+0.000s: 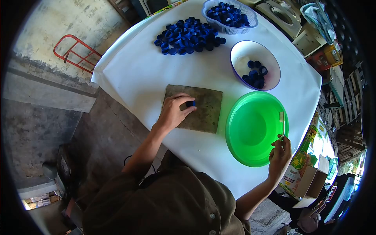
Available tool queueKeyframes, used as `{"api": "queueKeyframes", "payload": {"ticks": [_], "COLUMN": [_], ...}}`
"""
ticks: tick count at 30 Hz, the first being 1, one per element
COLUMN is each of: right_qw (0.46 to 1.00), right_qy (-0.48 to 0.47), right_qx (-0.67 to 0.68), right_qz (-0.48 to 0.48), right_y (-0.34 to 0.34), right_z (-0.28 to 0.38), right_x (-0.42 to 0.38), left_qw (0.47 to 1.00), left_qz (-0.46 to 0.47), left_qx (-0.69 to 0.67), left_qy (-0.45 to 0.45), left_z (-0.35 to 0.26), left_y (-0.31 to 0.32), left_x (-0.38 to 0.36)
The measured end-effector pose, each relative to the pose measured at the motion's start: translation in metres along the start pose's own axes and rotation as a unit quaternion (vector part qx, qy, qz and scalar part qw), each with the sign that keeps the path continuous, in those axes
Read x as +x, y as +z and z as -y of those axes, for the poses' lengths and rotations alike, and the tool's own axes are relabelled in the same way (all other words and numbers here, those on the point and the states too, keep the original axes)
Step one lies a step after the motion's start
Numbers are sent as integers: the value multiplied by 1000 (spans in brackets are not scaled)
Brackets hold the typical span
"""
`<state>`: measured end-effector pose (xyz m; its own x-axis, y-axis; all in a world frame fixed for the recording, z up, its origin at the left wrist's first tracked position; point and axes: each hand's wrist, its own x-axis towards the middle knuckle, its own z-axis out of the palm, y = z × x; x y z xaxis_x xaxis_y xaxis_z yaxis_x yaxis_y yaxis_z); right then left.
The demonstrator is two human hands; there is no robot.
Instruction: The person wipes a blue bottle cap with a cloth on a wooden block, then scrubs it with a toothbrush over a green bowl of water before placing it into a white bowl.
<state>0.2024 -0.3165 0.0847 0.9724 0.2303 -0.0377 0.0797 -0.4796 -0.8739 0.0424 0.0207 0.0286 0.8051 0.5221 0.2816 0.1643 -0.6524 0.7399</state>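
L hand [175, 111] pinching small dark-blue plastic cap [191, 103] btwn thumb & index at flat brown-grey square board [203, 117]; R hand [281, 152] holding white-bristled toothbrush [282, 119].
R fingers curling round handle by R rim of round bright-green plastic basin [250, 127]; exact grip unclear. Cap possibly slipping & rolling off board if L pinch is loosening; brush maybe dropping into basin if R grip is slackening. Basin sitting btwn board & R hand, in the way; white purple-rimmed bowl [239, 55] w/ caps lying just beyond, loose blue cap heap [188, 37] farther off.
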Motion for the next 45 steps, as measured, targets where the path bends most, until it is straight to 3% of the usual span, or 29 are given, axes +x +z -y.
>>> {"api": "queueKeyframes", "payload": {"ticks": [6,19,25,28,31,34,37,40,43,45], "right_qw": [1000,998,999,999,999,999,999,998,998,998], "right_qy": [5,-3,6,13,18,21,25,26,30,31], "right_qx": [-21,-18,-16,-12,1,7,12,15,14,14], "right_qz": [16,55,49,45,43,43,43,47,50,49], "right_y": [4,17,11,8,8,6,6,7,7,7], "right_z": [16,17,19,21,23,23,20,19,20,20], "right_x": [3,3,0,-2,-3,-4,-2,-2,-2,-2], "left_qw": [996,985,999,997,991,993,988,988,995,992], "left_qz": [17,84,-6,-70,-88,-106,-115,-133,-90,-93], "left_qx": [79,146,36,39,90,32,68,63,36,80], "left_qy": [40,-37,-39,12,50,48,77,49,-18,31], "left_z": [18,7,9,10,7,21,22,17,16,26], "left_y": [12,7,13,12,5,8,6,2,-5,-4], "left_x": [-4,4,-11,-16,-18,-29,-36,-36,-31,-27]}}
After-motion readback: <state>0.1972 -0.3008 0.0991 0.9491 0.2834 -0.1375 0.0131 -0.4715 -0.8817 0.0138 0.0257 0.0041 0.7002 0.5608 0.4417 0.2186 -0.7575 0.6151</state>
